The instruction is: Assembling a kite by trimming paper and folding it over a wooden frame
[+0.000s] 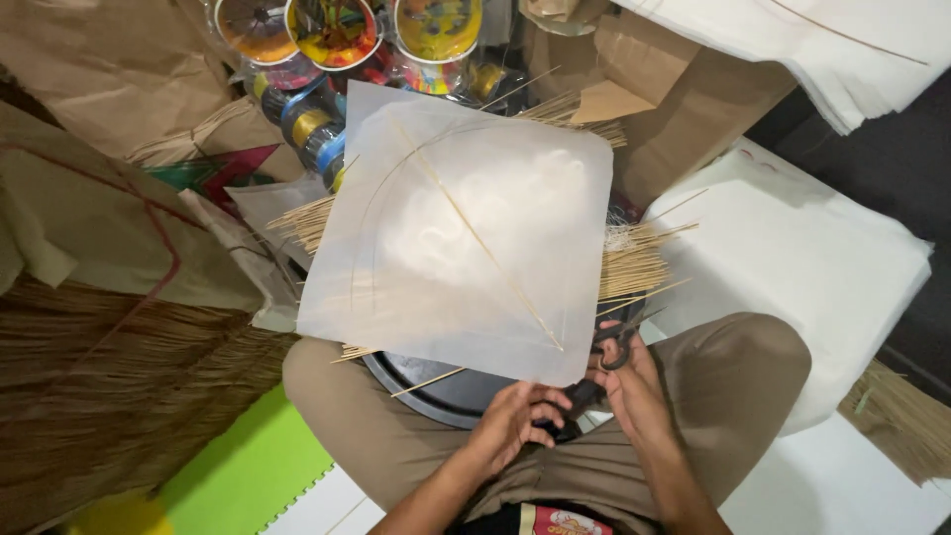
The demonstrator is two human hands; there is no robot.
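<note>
A white paper kite, diamond-shaped with a thin straight stick and a bowed stick on it, lies over my lap. My left hand pinches its near bottom edge. My right hand grips black scissors close beside the kite's bottom corner; the blades are mostly hidden by my fingers. Under the kite sits a round black tray and a bundle of thin bamboo sticks.
A stack of white paper sheets lies to the right, another stack at top right. Colourful thread spools stand at the back. Brown paper and dry straw fill the left; a green mat shows below.
</note>
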